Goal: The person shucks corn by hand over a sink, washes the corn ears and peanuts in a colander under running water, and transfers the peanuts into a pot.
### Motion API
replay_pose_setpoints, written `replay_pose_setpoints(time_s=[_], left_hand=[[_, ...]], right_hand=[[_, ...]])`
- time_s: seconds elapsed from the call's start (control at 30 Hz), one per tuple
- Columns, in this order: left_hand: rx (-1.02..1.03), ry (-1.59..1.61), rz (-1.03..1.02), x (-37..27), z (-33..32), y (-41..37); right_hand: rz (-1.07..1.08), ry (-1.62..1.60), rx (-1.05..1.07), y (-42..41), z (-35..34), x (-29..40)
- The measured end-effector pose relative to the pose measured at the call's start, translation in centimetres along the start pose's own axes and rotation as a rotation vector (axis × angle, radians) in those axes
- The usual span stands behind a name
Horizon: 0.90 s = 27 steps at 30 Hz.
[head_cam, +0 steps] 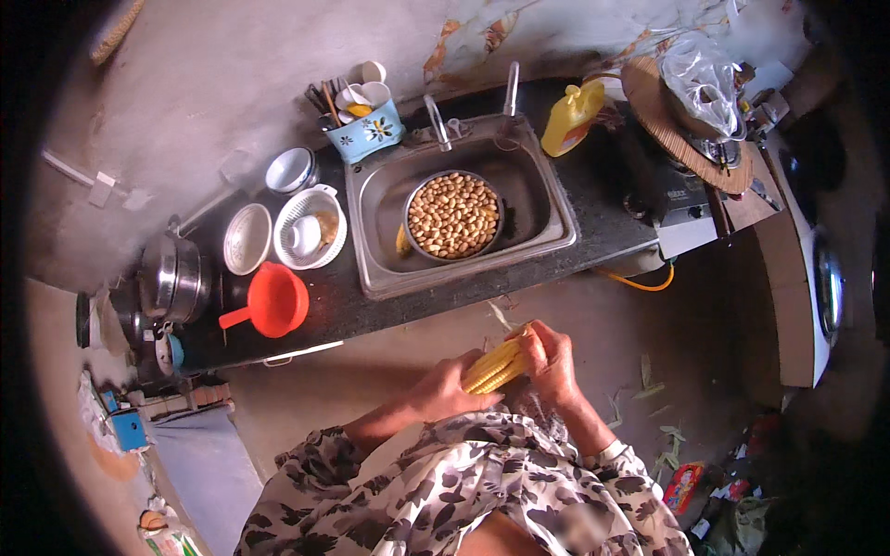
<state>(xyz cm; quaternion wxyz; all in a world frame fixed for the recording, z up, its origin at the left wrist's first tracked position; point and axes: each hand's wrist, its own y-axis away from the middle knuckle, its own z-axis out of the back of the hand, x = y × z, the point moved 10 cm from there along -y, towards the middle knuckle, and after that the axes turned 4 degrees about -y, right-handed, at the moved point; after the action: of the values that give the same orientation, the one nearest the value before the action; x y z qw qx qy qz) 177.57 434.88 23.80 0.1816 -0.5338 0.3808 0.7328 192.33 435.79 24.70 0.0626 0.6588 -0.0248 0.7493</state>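
My left hand (448,389) is closed around the lower part of a yellow ear of corn (495,367), low in front of my body. At the ear's upper tip, my right hand (549,358) grips the end with bent fingers. A pale strip of husk or silk (499,316) shows just beyond the tip. Beyond my hands, a round metal bowl (498,233) full of unshelled peanuts (453,214) stands in the stainless steel sink (462,272). Something yellow (402,241), partly hidden, lies at the bowl's left side.
On the dark counter (327,313) are a red plastic dipper (278,300), a white colander (313,260), bowls and steel pots (174,274). A yellow jug (571,119) and a gas stove (685,201) stand right of the sink. Husk pieces (646,379) lie on the floor.
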Motion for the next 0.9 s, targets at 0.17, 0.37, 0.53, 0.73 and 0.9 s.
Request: replay_pose_setpoints(time_s=[0.17,0.37,0.53,0.73,0.9], left_hand=[[0.043,0.037,0.028,1.1,-0.1,-0.9],[-0.005,0.219,0.185,2.9,0.9,-5.4],[-0.488,0.635,0.295,8.6,8.0,-8.8],[-0.345,0.907,0.096,7.1,13.0,-12.7],[-0.185,0.925,0.110,7.9,14.6,-15.8]], right_hand=[[-0.200,-0.275,-0.089,0.3,-0.4,-3.1],[-0.186,0.046,-0.022,-4.8,1.8,-6.4],[-0.181,0.059,-0.080,-11.7,6.7,-8.1],[-0.056,0.702,0.023,-18.2,14.4,-9.4],[0.010,-0.108,0.247,-24.4,4.4,-6.9]])
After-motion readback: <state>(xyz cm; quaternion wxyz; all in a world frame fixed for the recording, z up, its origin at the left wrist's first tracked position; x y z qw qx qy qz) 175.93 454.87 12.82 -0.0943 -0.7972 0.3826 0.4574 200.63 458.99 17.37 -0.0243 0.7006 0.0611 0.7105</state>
